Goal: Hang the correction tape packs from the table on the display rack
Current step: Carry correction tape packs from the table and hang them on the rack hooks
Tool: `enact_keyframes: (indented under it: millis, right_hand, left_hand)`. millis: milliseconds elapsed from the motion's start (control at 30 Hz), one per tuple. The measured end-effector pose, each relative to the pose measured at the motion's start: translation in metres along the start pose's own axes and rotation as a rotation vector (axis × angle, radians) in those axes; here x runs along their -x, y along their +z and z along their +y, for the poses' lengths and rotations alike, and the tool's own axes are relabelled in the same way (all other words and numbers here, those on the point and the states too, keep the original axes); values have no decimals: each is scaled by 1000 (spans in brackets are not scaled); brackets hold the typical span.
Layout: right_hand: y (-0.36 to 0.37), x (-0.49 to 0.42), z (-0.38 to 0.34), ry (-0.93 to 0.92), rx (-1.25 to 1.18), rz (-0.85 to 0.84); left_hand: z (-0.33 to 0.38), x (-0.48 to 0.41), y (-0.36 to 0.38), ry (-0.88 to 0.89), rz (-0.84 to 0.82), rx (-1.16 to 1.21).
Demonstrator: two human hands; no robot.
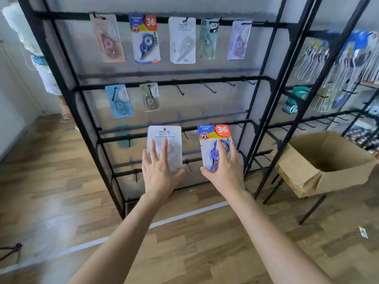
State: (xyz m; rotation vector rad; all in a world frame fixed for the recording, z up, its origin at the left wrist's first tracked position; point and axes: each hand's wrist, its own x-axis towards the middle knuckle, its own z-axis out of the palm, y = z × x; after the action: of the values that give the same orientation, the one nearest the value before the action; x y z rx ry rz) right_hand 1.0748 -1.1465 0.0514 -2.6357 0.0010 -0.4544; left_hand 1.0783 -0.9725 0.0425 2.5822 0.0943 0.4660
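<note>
My left hand (159, 171) holds a white correction tape pack (165, 136) upright, fingers spread over its front and thumb at its lower right edge. My right hand (224, 169) grips a blue and yellow pack marked 36 (214, 134), fingers on its front, thumb underneath. Both packs are in front of the lower bars of the black display rack (164, 82). Several packs hang on the top row, among them a matching blue one (145, 39) and a white one (182, 41). Two packs (119, 100) hang on the second row; bare hooks (209, 88) stick out to their right.
An open cardboard box (326, 160) sits on a small stand to the right. A second rack (338, 64) with many hanging packs stands behind it. A person (41, 64) stands behind the rack at the left. The floor is wood with a white line.
</note>
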Motion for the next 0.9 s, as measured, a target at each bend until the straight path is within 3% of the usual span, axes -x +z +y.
enact_keyframes:
  millis: [333,667,900]
  right_hand:
    - [14,-159,22,-108,-100,146]
    - [14,-329,44,-267,-187,286]
    - [14,-400,48,-369,-241,396]
  left_hand:
    - [45,-143,39,60,102,82]
    - [94,-293,62,128,389,60]
    - [114,-362,61,213,557,4]
